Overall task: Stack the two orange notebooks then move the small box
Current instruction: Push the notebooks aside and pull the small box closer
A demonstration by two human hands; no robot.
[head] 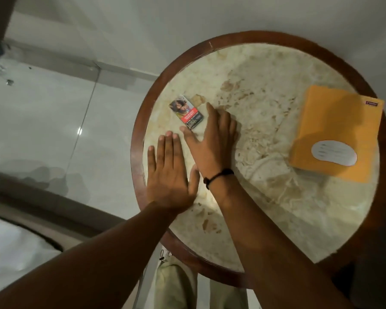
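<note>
Box (186, 112): a small printed carton, lying flat on the left part of the table (254, 90), set at a slant, near the wooden rim.
Notebooks (337, 134): orange, at the right edge of the table, well apart from the box; they look already stacked, with a second edge showing at the upper right corner, though the blur leaves that uncertain.
Right hand (212, 139): open and flat, fingers spread, just beside the box on its right; the thumb tip lies close to the box's near corner; whether it touches cannot be told. It holds nothing.
Left hand (169, 172): open, palm down, fingers together, near the table's left rim and below the box. It holds nothing.
Stage: judged from the layout, the stacking seems done and the box is the step in hand.
Handling: the box is likely light and thin-walled, stiff enough to keep its shape but easy to crush if squeezed hard; it should slide readily on the smooth stone top.
Where to hold: across the two long sides, thumb on one and fingers on the other, with a gentle pinch.
Risk: a nudge could push it toward the rim.
</note>
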